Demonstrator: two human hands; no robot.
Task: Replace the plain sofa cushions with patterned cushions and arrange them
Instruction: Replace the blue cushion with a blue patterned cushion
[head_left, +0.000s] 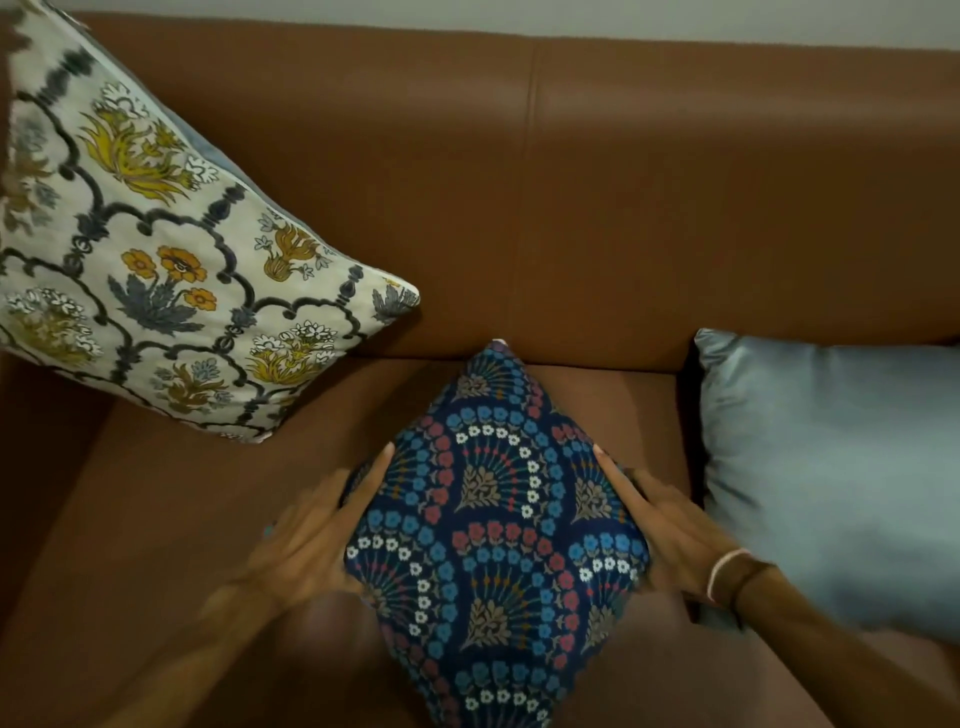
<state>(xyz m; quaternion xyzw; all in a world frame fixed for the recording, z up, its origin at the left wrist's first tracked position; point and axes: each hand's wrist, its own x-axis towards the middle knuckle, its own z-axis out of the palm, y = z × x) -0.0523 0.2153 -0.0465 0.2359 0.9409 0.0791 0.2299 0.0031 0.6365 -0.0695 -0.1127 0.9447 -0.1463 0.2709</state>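
Brown sofa (623, 182) fills the view. Cream floral cushion (156, 249) leans tilted against the backrest at far left, a plain blue-grey one behind it barely visible. Plain blue-grey cushion (841, 478) lies on the seat at right. Navy patterned cushion (493, 519) stands corner-up at seat centre (top corner near the backrest). Left hand (311, 530) and right hand (670, 530) press its opposite sides, fingers (613, 467) extended flat, gripping it between the palms; both blurred.
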